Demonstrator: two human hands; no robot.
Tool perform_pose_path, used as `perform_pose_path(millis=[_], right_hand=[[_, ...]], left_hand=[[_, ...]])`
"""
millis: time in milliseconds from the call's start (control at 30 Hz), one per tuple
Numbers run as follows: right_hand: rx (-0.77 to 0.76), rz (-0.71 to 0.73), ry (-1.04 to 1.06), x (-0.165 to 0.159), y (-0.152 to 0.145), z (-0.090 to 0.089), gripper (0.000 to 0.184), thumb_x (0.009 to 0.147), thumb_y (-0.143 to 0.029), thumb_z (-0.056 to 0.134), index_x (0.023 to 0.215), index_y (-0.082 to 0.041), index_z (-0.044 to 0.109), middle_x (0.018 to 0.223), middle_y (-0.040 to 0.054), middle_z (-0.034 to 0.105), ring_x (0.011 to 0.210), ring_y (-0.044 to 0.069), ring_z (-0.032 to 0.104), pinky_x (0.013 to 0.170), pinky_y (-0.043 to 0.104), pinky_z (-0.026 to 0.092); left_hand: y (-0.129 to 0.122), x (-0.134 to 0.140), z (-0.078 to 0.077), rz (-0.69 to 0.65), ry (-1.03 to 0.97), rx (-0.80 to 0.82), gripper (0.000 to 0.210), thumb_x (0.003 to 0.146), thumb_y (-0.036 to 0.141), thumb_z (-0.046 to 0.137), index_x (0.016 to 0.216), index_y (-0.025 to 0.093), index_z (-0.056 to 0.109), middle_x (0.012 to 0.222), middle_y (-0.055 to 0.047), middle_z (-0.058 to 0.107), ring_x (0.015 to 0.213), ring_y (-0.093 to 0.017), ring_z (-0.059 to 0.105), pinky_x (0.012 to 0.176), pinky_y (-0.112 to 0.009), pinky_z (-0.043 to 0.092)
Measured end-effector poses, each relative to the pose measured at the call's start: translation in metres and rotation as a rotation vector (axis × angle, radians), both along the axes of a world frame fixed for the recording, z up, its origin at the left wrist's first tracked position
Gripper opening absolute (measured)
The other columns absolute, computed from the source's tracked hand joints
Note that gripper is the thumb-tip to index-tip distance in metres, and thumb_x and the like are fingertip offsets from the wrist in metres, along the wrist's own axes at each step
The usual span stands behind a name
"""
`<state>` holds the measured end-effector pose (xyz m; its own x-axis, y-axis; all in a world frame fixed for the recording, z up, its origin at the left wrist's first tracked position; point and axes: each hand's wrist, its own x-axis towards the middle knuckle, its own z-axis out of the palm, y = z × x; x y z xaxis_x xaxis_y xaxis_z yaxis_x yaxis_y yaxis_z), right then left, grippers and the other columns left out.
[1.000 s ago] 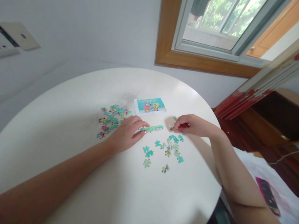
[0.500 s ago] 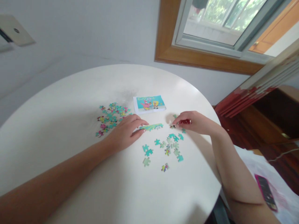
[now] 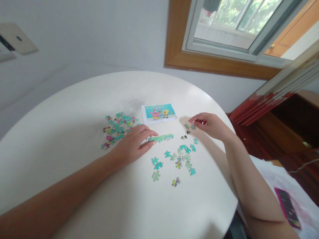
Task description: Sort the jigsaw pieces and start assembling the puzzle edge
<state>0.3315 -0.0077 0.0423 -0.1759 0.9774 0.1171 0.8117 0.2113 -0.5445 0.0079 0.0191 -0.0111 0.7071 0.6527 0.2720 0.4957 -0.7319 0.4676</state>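
Note:
The left end of a joined jigsaw puzzle strip (image 3: pixel 163 137), green and yellow, lies between the thumb and fingers of my left hand (image 3: pixel 138 141), which is closed on it on the table. Over at the right, my right hand (image 3: pixel 209 124) hovers with curled fingers, thumb and index tips slightly apart. Just under these tips lies a small green puzzle piece (image 3: pixel 193 127); whether they touch it I cannot tell. Beside it are another green piece (image 3: pixel 186 126) and a dark-patterned piece (image 3: pixel 188 132). A multicoloured piece (image 3: pixel 183 137) rests right of the strip.
Behind the strip lies a picture card (image 3: pixel 160 113) with cartoon figures. A heap of mixed pieces (image 3: pixel 118 127) is beyond my left hand. Several loose teal and pale pieces (image 3: pixel 183 154) are spread nearer me on the round white table (image 3: pixel 112 205). A phone (image 3: pixel 287 207) lies off to the right.
My right hand has lifted away from the dark-patterned pieces and shifted slightly up and right, uncovering them. My left hand stays on the strip. The view has tilted a little.

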Motion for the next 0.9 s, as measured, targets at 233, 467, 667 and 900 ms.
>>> perform_pose_path(millis=[233, 467, 667, 900], right_hand=[[-0.034, -0.003, -0.002, -0.0016, 0.0007, -0.0005, 0.025, 0.085, -0.021, 0.052, 0.097, -0.019, 0.074, 0.091, 0.0037, 0.071, 0.068, 0.014, 0.056, 0.066, 0.027, 0.045], [-0.023, -0.005, 0.009, -0.0009, 0.0009, -0.0029, 0.024, 0.086, -0.022, 0.052, 0.095, -0.020, 0.074, 0.088, 0.0032, 0.072, 0.067, 0.013, 0.056, 0.065, 0.027, 0.045], [-0.015, -0.019, 0.008, -0.0011, 0.0016, -0.0046, 0.024, 0.085, -0.021, 0.052, 0.094, -0.021, 0.075, 0.086, 0.0023, 0.072, 0.066, 0.013, 0.057, 0.063, 0.027, 0.046], [0.022, 0.066, 0.041, -0.0006, 0.0031, -0.0082, 0.025, 0.085, -0.016, 0.053, 0.098, -0.021, 0.074, 0.091, 0.0042, 0.069, 0.072, 0.014, 0.060, 0.067, 0.028, 0.048]], left_hand=[[0.0005, 0.0005, -0.0001, 0.002, 0.015, 0.005, 0.026, 0.092, 0.033, 0.053, 0.114, 0.021, 0.061, 0.108, -0.007, 0.060, 0.104, -0.023, 0.055, 0.097, -0.038, 0.041], [0.0012, 0.0006, -0.0011, 0.000, 0.015, 0.011, 0.026, 0.091, 0.033, 0.055, 0.113, 0.021, 0.062, 0.107, -0.006, 0.060, 0.102, -0.023, 0.056, 0.097, -0.039, 0.040], [-0.0001, 0.0007, 0.0009, 0.012, 0.013, 0.001, 0.027, 0.090, 0.033, 0.057, 0.113, 0.021, 0.062, 0.106, -0.006, 0.060, 0.100, -0.022, 0.056, 0.096, -0.038, 0.040], [-0.0012, 0.0012, 0.0017, 0.022, 0.015, -0.019, 0.033, 0.086, 0.036, 0.062, 0.116, 0.021, 0.059, 0.107, -0.006, 0.060, 0.100, -0.023, 0.057, 0.096, -0.038, 0.040]])
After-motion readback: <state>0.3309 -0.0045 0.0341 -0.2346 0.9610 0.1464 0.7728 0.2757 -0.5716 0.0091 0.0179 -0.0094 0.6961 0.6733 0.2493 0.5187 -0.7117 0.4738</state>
